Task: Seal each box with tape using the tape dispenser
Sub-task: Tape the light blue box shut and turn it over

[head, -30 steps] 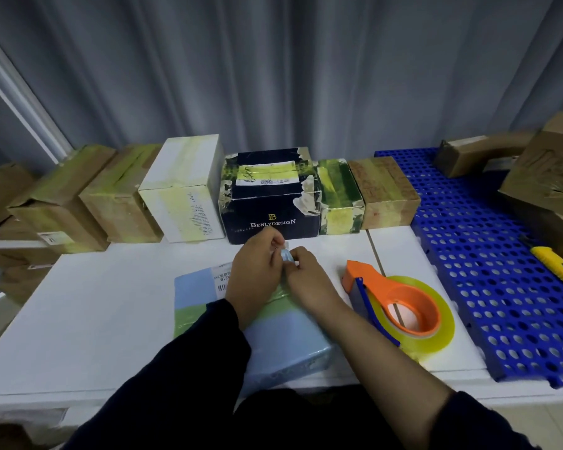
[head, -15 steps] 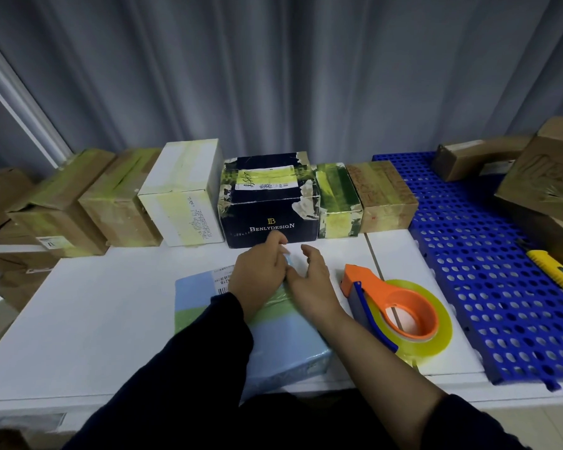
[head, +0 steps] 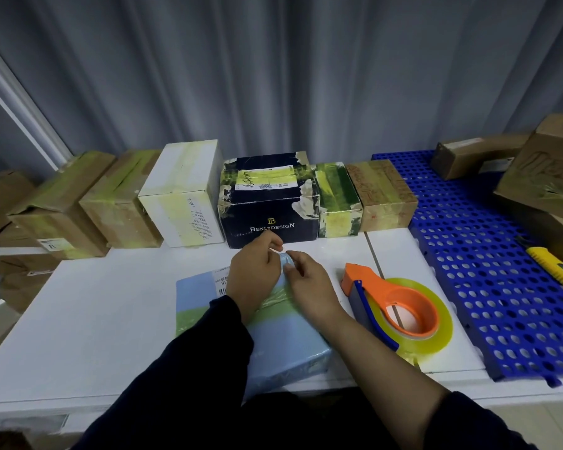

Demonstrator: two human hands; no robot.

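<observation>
Now left hand [head: 254, 271] and right hand [head: 310, 287], earlier flat, pinch the blue box [head: 283, 347].

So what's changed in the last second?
Both hands had flattened onto the blue parcel's far edge; now the left hand and right hand have curled and pinch it again. The tape dispenser, parcel and dark box behind stayed put.

Left hand [head: 253, 275], right hand [head: 310, 285] no longer flat; fingers [head: 275, 244] apparently pinch blue box [head: 285, 347] edge.

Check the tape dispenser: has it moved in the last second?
No. The tape dispenser lies across the table seam exactly as before, right of the blue parcel.
</observation>
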